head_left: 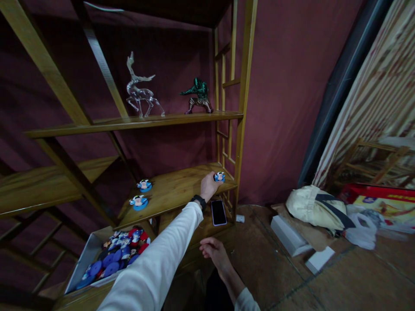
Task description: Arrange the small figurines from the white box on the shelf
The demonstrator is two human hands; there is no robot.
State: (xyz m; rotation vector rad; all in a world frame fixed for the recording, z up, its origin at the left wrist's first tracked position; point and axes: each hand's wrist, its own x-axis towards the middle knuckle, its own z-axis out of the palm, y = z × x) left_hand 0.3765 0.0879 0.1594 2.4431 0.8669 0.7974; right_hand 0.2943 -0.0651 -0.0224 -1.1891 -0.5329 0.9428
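My left hand (210, 186), with a dark watch on its wrist, stretches to the right end of the lower shelf board (175, 185). Its fingers are closed on a small blue-and-white cartoon figurine (219, 177) with a round blue base, at the board's surface. Two similar figurines stand at the board's left end, one farther back (144, 185) and one by the front edge (139, 202). Lower down, my right hand (215, 254) hovers in front of the shelf, fingers loosely bent and apart, with nothing seen in it.
Below left, a white box (78, 268) holds many figurines and blue discs. A phone (218, 213) lies on a lower board. Above stand a clear deer (142, 96) and a green-and-brown figure (199, 96). Cartons (290, 235) and a cream bag (314, 207) lie on the floor at right.
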